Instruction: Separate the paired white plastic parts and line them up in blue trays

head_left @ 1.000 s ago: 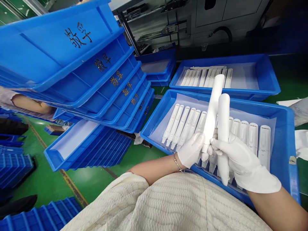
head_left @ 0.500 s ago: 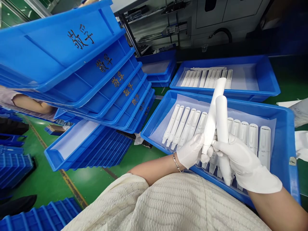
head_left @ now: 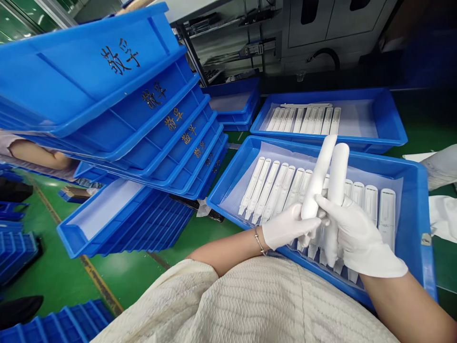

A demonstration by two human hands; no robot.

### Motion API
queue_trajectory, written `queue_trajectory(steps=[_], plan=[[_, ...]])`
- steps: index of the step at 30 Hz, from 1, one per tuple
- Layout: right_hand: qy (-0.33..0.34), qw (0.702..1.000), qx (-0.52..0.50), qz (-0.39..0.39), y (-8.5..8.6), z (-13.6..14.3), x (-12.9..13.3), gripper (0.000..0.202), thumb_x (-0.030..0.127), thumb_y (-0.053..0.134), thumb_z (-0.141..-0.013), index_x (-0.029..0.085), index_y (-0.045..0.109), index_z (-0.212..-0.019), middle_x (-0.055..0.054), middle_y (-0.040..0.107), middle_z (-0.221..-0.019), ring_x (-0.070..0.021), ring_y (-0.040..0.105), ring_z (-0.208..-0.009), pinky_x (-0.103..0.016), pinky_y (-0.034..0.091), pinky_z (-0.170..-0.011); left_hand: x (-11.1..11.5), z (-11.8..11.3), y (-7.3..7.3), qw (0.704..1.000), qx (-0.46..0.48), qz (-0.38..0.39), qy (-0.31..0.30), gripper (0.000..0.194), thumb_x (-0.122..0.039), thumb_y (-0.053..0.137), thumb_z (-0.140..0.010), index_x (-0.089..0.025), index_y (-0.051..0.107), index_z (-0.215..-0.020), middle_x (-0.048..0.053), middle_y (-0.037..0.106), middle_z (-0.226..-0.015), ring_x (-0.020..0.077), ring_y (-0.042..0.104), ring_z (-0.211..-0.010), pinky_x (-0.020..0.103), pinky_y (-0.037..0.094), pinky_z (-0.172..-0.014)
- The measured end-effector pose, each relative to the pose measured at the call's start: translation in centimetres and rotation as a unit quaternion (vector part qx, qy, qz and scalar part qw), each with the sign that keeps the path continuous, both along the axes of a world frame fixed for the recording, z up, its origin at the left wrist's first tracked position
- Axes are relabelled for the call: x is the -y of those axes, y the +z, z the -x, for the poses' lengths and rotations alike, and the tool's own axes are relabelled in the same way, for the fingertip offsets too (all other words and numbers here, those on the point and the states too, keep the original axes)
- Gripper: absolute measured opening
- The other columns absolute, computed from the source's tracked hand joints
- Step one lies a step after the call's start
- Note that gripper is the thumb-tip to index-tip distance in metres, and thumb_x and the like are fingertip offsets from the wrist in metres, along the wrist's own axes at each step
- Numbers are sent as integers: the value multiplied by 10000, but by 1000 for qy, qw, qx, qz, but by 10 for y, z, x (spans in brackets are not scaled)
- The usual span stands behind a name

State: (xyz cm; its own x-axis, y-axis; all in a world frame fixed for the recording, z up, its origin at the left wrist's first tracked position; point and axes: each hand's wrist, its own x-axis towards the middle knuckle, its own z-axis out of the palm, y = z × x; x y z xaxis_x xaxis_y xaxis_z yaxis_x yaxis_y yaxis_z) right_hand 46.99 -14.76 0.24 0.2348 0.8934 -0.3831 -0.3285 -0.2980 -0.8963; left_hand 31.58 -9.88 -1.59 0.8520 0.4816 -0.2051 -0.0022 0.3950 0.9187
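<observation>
Two smooth white plastic casings, long and rounded at the top, are held side by side above a blue tray (head_left: pixel 410 190). My left hand (head_left: pixel 291 227), in a white glove, is closed on the lower part of the left casing (head_left: pixel 319 174), which leans to the right. Around the right casing (head_left: pixel 337 171) my gloved right hand (head_left: pixel 360 233) is closed, its thumb near the left casing. Below them, a row of similar white casings (head_left: pixel 273 190) with clear-looking windows lies on a white sheet (head_left: pixel 233 190) in the tray.
Behind stands a second blue tray (head_left: pixel 385 116) with more white pieces (head_left: pixel 307 119). A tall stack of blue crates (head_left: pixel 143 109) rises on the left. Crumpled white material (head_left: pixel 442 216) lies at the right. Another person's arm (head_left: pixel 39 152) shows at the far left.
The left casing has dropped lower and my left fingers have shifted around its lower end. The right casing has moved slightly right and tilts more.
</observation>
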Motion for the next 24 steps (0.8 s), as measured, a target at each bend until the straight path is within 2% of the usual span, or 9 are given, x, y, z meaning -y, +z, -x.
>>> queue_trajectory(steps=[3, 7, 11, 13, 16, 19, 21, 22, 24], plan=[[-10, 1000, 7, -11, 1, 2, -1, 465, 636, 859, -682, 212, 667, -695, -27, 575, -625, -164, 553, -544, -296, 478, -499, -2, 0, 4, 999, -25, 5, -20, 353, -426, 747, -844, -172, 533, -963, -53, 568, -666, 76, 555, -493, 203, 479, -482], [-107, 994, 5, -6, -4, -10, -5, 443, 646, 820, -740, 229, 737, -864, -42, 669, -787, -192, 634, -668, -295, 547, -529, -5, 2, -6, 999, -35, 8, 8, 408, -487, 776, -818, -149, 553, -861, -8, 612, -698, 80, 592, -556, 217, 497, -538], [-176, 984, 19, 6, -5, -32, -7, 517, 668, 799, -758, 191, 756, -953, -59, 703, -878, -139, 602, -642, -212, 521, -467, -8, 3, -11, 997, -63, 11, 35, 492, -518, 862, -713, -145, 559, -823, -16, 605, -690, 86, 601, -595, 237, 518, -601], [-185, 982, 10, 22, -1, -38, -7, 543, 654, 825, -737, 189, 756, -1009, -54, 704, -863, -128, 597, -611, -198, 517, -456, -8, 3, -11, 997, -73, 12, 35, 507, -511, 884, -684, -148, 558, -819, -25, 595, -689, 85, 598, -604, 233, 511, -603], [-162, 986, -24, 16, 3, -38, -7, 551, 615, 869, -707, 167, 743, -1002, -37, 683, -781, -103, 582, -562, -163, 496, -435, -6, 3, -11, 997, -82, 7, 11, 482, -497, 876, -704, -151, 558, -809, -28, 591, -687, 82, 588, -599, 223, 479, -582], [-141, 988, -65, 4, 1, -37, -10, 496, 545, 925, -665, 161, 697, -879, 32, 564, -576, -47, 424, -413, -132, 418, -360, -3, 3, -16, 996, -91, -4, -19, 440, -484, 848, -747, -143, 586, -838, -17, 612, -706, 90, 588, -627, 227, 474, -595], [-144, 986, -89, 12, -1, -37, -12, 452, 472, 958, -641, 176, 653, -795, 69, 464, -487, -40, 359, -371, -130, 408, -338, -2, 3, -19, 994, -104, -8, -28, 436, -483, 842, -750, -142, 594, -858, -7, 629, -744, 97, 589, -659, 234, 474, -607], [-155, 983, -98, 23, -2, -37, -13, 440, 438, 971, -628, 181, 642, -766, 71, 448, -478, -46, 369, -371, -130, 422, -338, -2, 3, -20, 993, -113, -13, -26, 440, -481, 847, -741, -146, 587, -856, -8, 626, -757, 99, 584, -668, 234, 465, -605], [-182, 976, -105, 47, -2, -37, -15, 407, 384, 985, -612, 181, 673, -778, 32, 540, -554, -75, 474, -426, -140, 499, -381, -1, 3, -20, 990, -136, -34, -18, 446, -459, 866, -714, -157, 559, -831, -20, 599, -762, 95, 555, -673, 227, 433, -592]])
